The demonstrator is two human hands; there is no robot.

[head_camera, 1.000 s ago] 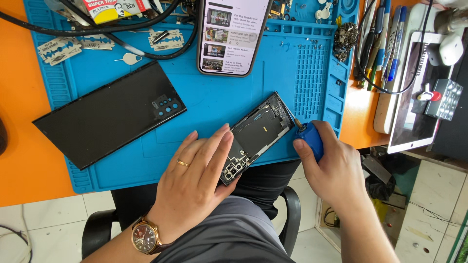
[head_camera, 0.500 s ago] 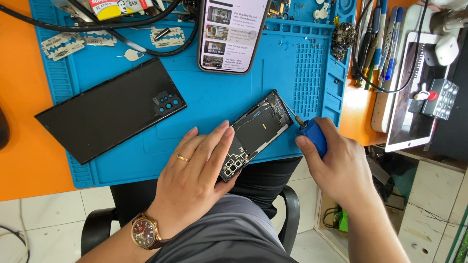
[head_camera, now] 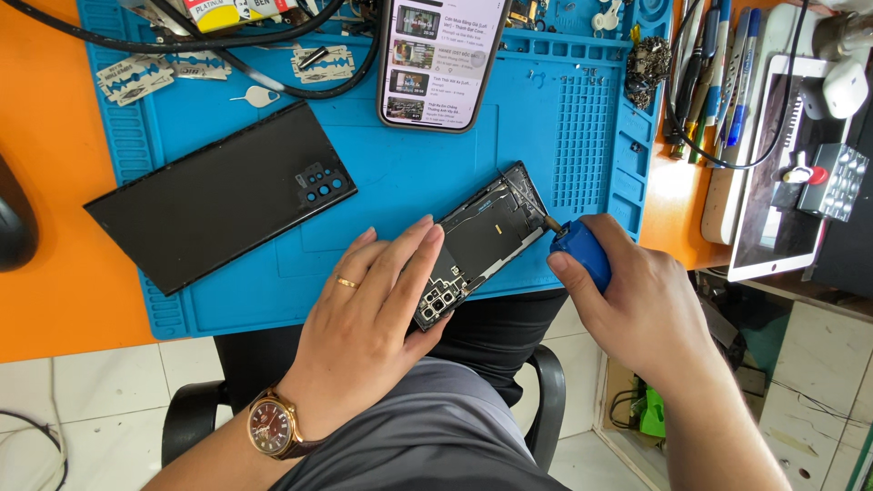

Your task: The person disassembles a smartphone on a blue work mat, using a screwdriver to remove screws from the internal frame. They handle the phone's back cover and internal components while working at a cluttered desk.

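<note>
1 opened black phone chassis (head_camera: 480,244) centre, left hand (head_camera: 368,318) flat on it, not clenched | right hand (head_camera: 637,300) grasping 1 blue-handled screwdriver (head_camera: 578,250) | 1 black back cover (head_camera: 223,194) left | screwdriver tip now closer to chassis than before

Orange table (head_camera: 55,300) above white tiled floor (head_camera: 73,400), black chair (head_camera: 195,414) below.

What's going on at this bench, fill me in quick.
A person is working on an opened phone on a blue work mat. The left hand lies flat on the phone's lower end, steadying it. The right hand grips a blue-handled screwdriver, with its tip at the phone's upper right edge. The phone's black back cover lies apart to the left, and a second phone with a lit screen rests at the mat's top.
</note>
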